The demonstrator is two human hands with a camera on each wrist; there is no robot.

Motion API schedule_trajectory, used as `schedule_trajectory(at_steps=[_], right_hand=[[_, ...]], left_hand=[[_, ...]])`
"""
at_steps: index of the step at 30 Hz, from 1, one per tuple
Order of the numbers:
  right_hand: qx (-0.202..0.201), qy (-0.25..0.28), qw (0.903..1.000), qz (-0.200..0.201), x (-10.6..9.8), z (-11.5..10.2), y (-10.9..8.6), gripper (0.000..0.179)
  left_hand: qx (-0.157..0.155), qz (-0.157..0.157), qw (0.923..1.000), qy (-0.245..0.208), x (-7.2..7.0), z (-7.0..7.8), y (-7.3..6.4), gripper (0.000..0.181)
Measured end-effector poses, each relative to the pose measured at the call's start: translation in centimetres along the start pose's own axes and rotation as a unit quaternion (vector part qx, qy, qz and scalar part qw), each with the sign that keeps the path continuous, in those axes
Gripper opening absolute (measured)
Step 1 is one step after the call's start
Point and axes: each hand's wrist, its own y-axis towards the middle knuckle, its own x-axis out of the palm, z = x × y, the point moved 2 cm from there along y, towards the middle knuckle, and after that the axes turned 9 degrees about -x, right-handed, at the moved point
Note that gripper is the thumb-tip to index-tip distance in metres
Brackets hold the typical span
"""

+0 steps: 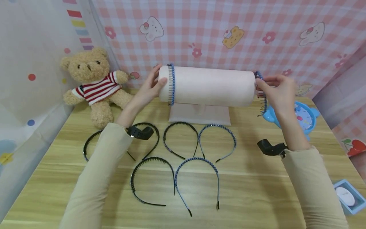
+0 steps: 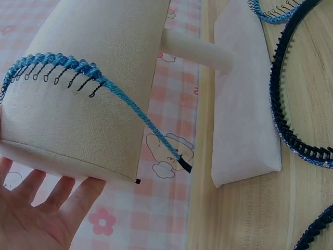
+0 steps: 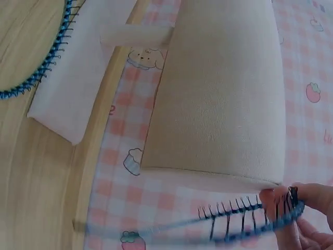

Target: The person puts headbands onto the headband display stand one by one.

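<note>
A white padded cylinder lies sideways on a T-shaped headband stand, whose flat base rests on the table. Near its left end sits a blue toothed headband, arched over the roll, one black tip hanging free. My left hand touches that end of the roll, its fingers spread and fairly straight. Just beyond the right end, my right hand pinches a second blue toothed headband near the middle of its arch. That headband's arms hang down beside the roll's end face.
On the wooden table before the stand lie several headbands, among them a black one and a blue one. A teddy bear sits back left. A blue clock is behind my right forearm; a light-blue box stands front right.
</note>
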Motion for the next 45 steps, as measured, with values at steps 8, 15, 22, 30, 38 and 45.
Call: schedule_trajectory(at_steps=[8,15,22,30,38,45], right_hand=[[0.136,0.169,0.9748,-0.051,-0.9,1.7,0.1,0.017],[0.151,0.249,0.9545,-0.067,-1.1,3.3,0.4,0.014],[0.109,0.269,0.9542,-0.072,-1.0,3.8,0.5,0.022],[0.012,0.271,0.9535,-0.132,-0.3,4.4,0.6,0.036],[-0.052,0.152,0.9686,-0.19,-0.4,4.9,1.3,0.052],[-0.116,0.005,0.9543,-0.275,-0.7,5.6,2.0,0.074]], left_hand=[[-0.006,0.001,1.0,-0.001,-0.1,0.2,-0.2,0.06],[-0.004,-0.001,1.0,0.0,0.0,0.0,0.0,0.061],[-0.004,0.0,1.0,0.0,0.0,0.2,0.1,0.062],[-0.016,-0.002,0.9998,-0.006,0.5,1.7,-1.3,0.059],[-0.023,0.003,0.9997,-0.007,0.6,2.0,-1.6,0.058],[-0.009,0.006,0.9999,-0.002,0.0,0.1,-0.1,0.059]])
